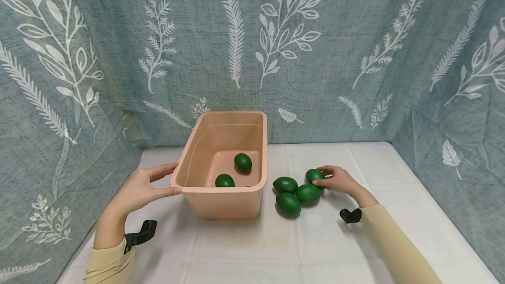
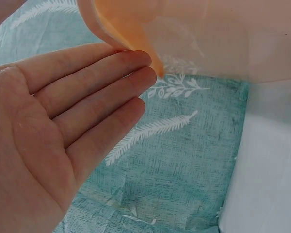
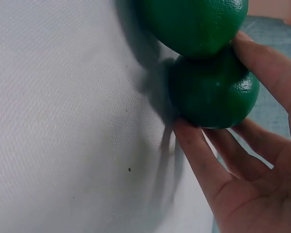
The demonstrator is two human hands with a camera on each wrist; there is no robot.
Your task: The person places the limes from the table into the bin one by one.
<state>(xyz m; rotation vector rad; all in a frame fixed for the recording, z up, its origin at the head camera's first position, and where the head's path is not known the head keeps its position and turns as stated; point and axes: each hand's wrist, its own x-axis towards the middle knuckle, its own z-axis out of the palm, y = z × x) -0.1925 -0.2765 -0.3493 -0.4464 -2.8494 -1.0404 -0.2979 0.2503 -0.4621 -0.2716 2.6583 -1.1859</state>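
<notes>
In the head view a pink plastic bin (image 1: 229, 205) stands left of centre, with green lime-like fruits (image 1: 243, 162) inside. My left hand (image 1: 132, 189) touches the bin's left rim, its fingers straight in the left wrist view, where the hand (image 2: 53, 126) lies beside the rim. Right of the bin, several green fruits (image 1: 288, 204) lie grouped on the white cloth. My right hand (image 1: 340, 180) has thumb and fingers around the rearmost right fruit (image 1: 314, 175). Close up, that fruit (image 3: 213, 90) sits between the fingertips of my right hand (image 3: 262, 189), against another green fruit (image 3: 194, 24).
A white cloth (image 1: 244, 249) covers the table. Blue-green curtains (image 1: 335, 78) with white leaf patterns stand behind it and at both sides. Black wrist straps or mounts (image 1: 142, 233) show at both wrists.
</notes>
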